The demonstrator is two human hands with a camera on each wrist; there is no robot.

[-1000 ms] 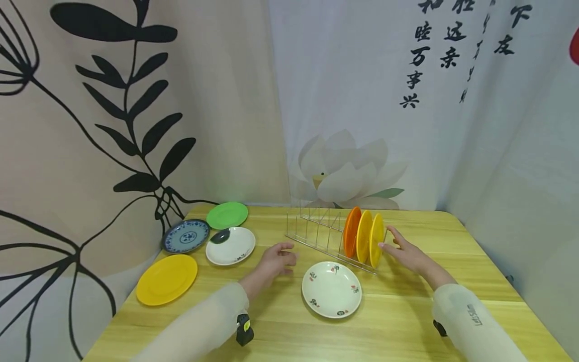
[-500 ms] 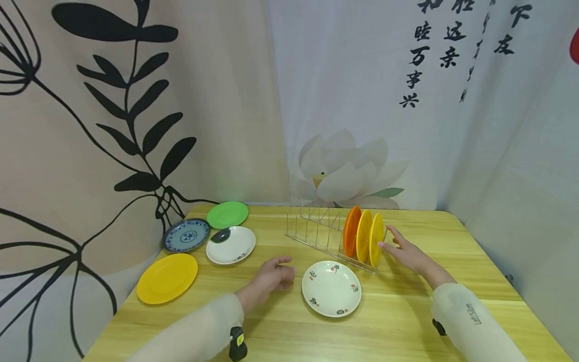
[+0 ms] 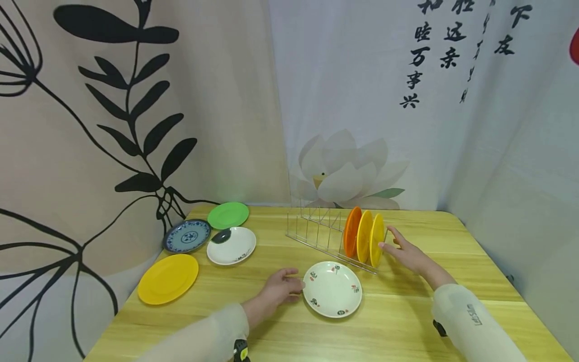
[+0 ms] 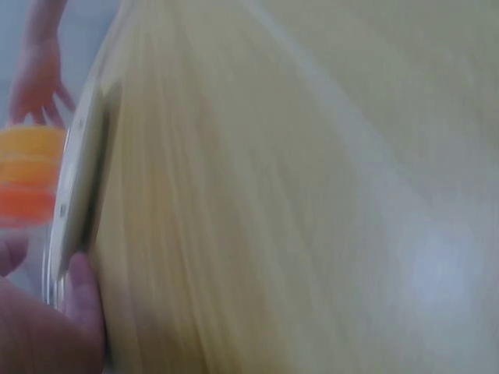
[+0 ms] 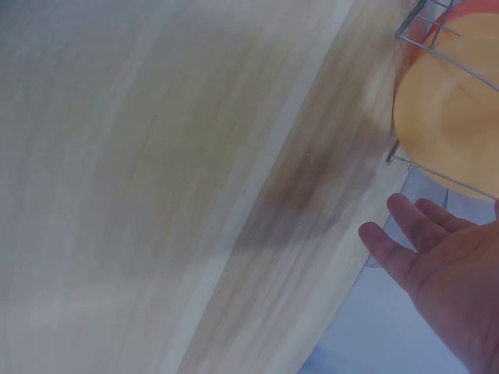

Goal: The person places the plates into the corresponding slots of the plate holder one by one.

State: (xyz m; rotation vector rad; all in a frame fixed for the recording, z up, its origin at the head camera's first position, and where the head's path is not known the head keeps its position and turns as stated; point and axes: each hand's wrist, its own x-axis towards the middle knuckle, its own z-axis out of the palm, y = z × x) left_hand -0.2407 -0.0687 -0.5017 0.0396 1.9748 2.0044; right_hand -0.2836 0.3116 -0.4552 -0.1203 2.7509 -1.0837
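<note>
Just left of a white plate with small printed motifs, my left hand has its fingertips right at the rim. In the left wrist view the plate appears edge-on, a finger by its near end. My right hand is at the right end of a wire dish rack, fingers spread loosely beside the outermost yellow plate. Another yellow plate and an orange plate stand upright in the rack. The right wrist view shows that hand with its fingers extended.
On the table's left lie a yellow plate, a blue-patterned plate, a green plate and a white plate with a dark patch. A curtain hangs behind the wooden table.
My left hand first drew back slightly, then moved right and down to the white plate's rim. My right hand and the rack with its plates have stayed in place.
</note>
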